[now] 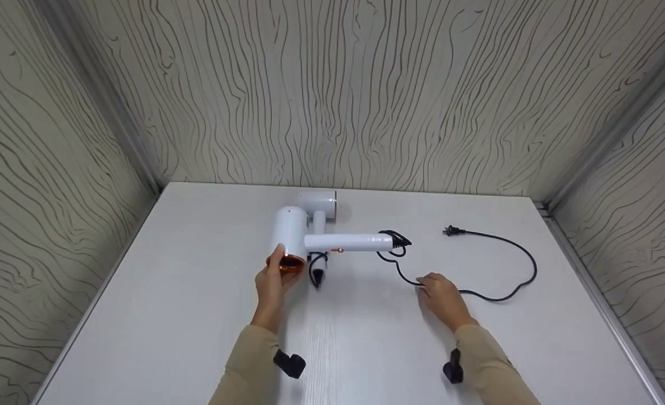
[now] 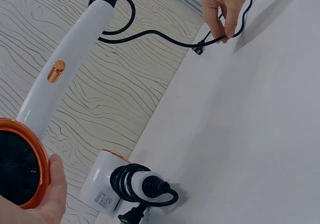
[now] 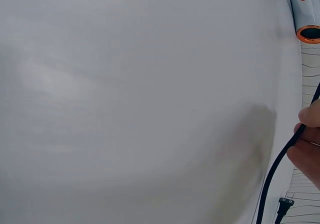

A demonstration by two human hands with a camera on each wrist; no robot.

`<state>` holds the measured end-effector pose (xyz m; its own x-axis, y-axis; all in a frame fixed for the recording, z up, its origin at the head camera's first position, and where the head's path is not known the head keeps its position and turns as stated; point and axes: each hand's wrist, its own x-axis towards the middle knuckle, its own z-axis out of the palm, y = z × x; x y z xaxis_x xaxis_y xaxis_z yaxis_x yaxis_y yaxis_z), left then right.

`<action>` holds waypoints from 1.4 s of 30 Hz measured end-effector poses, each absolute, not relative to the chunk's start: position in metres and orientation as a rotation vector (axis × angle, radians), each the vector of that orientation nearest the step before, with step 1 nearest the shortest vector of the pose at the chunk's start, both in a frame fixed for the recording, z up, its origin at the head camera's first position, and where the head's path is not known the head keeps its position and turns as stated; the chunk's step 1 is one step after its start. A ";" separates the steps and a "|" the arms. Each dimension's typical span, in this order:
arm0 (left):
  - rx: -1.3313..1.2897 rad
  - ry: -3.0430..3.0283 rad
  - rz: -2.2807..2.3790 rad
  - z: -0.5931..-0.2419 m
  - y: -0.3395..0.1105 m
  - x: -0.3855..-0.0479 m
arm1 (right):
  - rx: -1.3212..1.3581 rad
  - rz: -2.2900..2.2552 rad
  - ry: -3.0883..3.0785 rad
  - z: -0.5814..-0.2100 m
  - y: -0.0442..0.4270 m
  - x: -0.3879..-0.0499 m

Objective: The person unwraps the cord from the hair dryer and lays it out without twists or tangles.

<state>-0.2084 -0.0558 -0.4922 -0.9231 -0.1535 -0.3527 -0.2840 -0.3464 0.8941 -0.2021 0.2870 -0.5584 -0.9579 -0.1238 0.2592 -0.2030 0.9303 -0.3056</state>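
Your left hand [image 1: 271, 282] grips a white hair dryer [image 1: 289, 230] at its orange-rimmed end; your right hand [image 1: 442, 298] pinches its black power cord [image 2: 150, 32].

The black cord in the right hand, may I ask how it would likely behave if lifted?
The cord is likely floppy, as it bends in loose curves. Its plug would probably swing or drag, being at the free end. It may tug the handle it joins.
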 end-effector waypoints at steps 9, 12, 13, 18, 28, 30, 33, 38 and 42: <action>-0.570 1.755 2.437 -0.492 -0.055 -0.206 | 0.254 0.548 -2.817 -0.553 0.284 -0.202; -0.551 1.751 2.447 -0.492 -0.054 -0.205 | 0.251 0.566 -2.816 -0.552 0.283 -0.204; -0.552 1.749 2.451 -0.492 -0.054 -0.205 | 0.249 0.567 -2.817 -0.551 0.282 -0.204; -0.572 1.745 2.464 -0.492 -0.054 -0.206 | 0.233 0.570 -2.822 -0.547 0.278 -0.207; -0.602 1.765 2.437 -0.495 -0.053 -0.207 | 0.268 0.603 -2.771 -0.537 0.267 -0.210; -0.605 1.766 2.432 -0.495 -0.053 -0.207 | 0.266 0.622 -2.755 -0.534 0.264 -0.211; -0.604 1.767 2.430 -0.495 -0.053 -0.207 | 0.264 0.673 -2.721 -0.528 0.260 -0.213; -0.586 1.768 2.437 -0.493 -0.053 -0.207 | 0.290 0.742 -2.652 -0.520 0.251 -0.216; -0.575 1.761 2.449 -0.493 -0.053 -0.206 | 0.301 0.754 -2.613 -0.517 0.245 -0.220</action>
